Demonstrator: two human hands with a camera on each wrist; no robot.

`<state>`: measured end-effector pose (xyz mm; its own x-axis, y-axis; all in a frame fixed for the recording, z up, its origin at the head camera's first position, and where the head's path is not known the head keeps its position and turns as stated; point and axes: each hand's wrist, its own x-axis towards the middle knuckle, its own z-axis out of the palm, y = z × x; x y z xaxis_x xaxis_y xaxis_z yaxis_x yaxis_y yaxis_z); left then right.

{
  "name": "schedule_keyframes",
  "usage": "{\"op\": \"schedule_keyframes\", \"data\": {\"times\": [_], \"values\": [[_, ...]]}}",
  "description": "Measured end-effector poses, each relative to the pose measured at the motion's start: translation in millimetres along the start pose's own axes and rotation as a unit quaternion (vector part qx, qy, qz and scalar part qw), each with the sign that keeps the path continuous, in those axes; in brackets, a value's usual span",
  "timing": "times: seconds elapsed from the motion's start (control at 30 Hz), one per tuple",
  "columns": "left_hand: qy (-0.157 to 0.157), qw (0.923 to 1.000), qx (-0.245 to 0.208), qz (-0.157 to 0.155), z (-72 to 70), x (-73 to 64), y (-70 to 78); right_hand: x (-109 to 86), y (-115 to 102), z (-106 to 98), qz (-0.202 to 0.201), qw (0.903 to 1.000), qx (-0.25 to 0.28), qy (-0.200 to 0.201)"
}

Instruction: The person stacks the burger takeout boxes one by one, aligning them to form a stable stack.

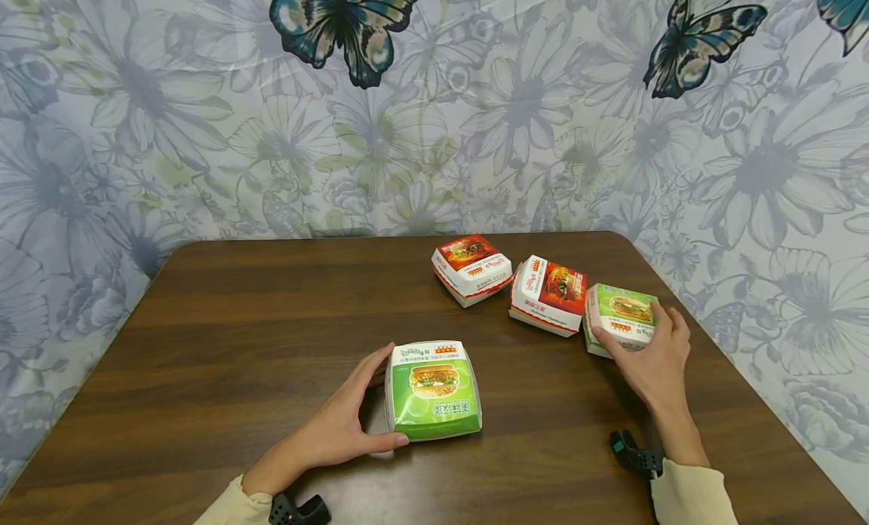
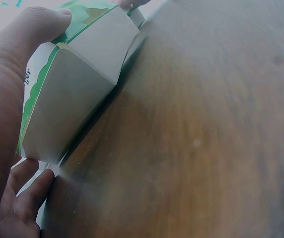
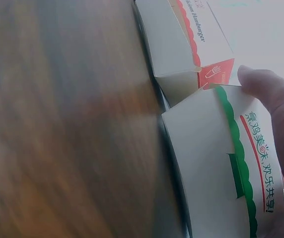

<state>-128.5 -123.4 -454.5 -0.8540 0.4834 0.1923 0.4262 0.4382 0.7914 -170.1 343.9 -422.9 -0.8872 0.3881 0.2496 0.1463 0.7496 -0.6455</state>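
Green printed card, dark wood-grain table (image 1: 237, 314). Using the near green burger carton (image 1: 434, 389) as reference. It's on the table, burger print up. Left hand (image 1: 336, 434) grips its left side: thumb at the near left corner, fingers round the far part of that side. Reads as a steadying hold, load on the side walls so the thin top isn't crushed. Left wrist view is hazy, so can't swear the base is fully flat down.

Beyond it and well to its right: far green burger carton (image 1: 627, 310), also print up. Right hand (image 1: 653, 359) pinches that one from above, thumb on the side facing the reference carton, index finger at the opposite edge. Probably because a span across the top lets one hand control both position and angle. Card looks light; I'd guess little squeeze is needed.

Also beyond the reference carton: back red burger carton (image 1: 473, 268), just off to its right, then middle red burger carton (image 1: 550, 295) further right, "Hamburger" lettering on it legible from the right wrist. Corners of neighbours touch or nearly do. With the far green one they form a crooked slanting row, each at its own angle; close packing likely keeps the reference carton's spot free for working. Floral backdrop (image 1: 407, 133) hangs past the lot.
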Motion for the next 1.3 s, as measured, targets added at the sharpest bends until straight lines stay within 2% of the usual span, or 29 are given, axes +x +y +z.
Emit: {"op": "schedule_keyframes", "data": {"times": [0.27,0.7,1.3], "values": [[0.002,1.0000,0.001,0.008,0.2,0.5,-0.7,0.8,1.6,0.5,0.025,0.9994,-0.018,-0.019],[0.003,0.9999,0.002,0.012,1.0,0.9,-1.4,0.3,0.4,-0.5,0.026,0.9990,-0.026,-0.027],[0.004,0.9999,0.004,0.013,1.4,1.2,-1.7,1.0,0.4,-0.6,0.021,0.9995,-0.020,-0.006]]}}
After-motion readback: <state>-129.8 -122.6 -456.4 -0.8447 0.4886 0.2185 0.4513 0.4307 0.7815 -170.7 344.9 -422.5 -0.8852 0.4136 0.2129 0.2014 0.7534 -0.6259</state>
